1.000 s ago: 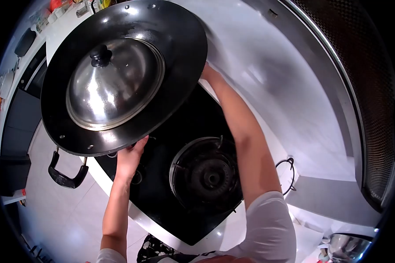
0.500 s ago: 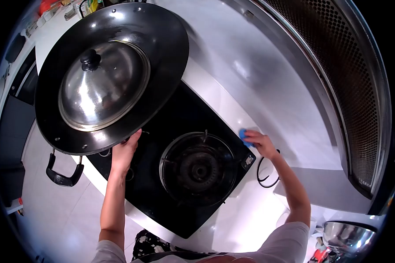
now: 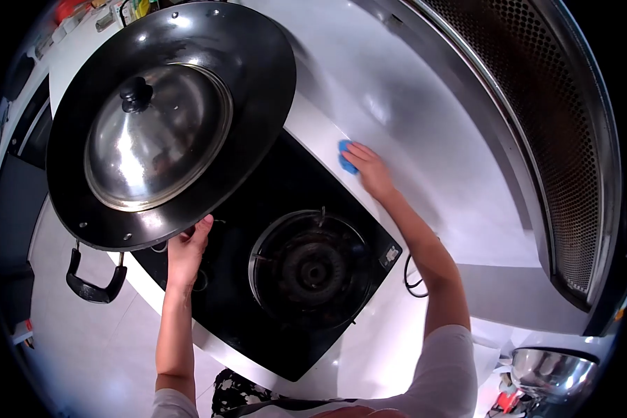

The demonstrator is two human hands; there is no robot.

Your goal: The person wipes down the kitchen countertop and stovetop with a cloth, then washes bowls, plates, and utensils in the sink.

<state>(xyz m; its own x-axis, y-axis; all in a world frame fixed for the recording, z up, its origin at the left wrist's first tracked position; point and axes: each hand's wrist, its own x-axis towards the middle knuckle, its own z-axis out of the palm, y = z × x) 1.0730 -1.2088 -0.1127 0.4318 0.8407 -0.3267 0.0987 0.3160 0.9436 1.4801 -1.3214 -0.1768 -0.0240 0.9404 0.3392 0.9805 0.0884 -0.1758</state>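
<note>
A large black wok [image 3: 258, 104] with a domed steel lid [image 3: 153, 146] in it fills the upper left, tilted over the cooktop [image 3: 285, 355]. My left hand [image 3: 187, 258] is closed at the wok's near rim, thumb at the edge; the other fingers are partly hidden beneath it. Against the white ledge [image 3: 313, 129] behind the cooktop, my right hand [image 3: 370, 171] presses a blue cloth or sponge [image 3: 346, 157], its exact kind unclear. The uncovered burner [image 3: 312, 272] lies between my two arms.
A perforated range hood [image 3: 557, 139] curves along the upper right. The wok's side handle [image 3: 96, 285] juts out over the floor at left. A black cable [image 3: 412, 279] lies near my right forearm, and a steel bowl [image 3: 554, 373] stands at lower right.
My right hand has slid the blue cloth or sponge along the ledge, up and to the left. My left hand and the wok have shifted slightly left and down in view.
</note>
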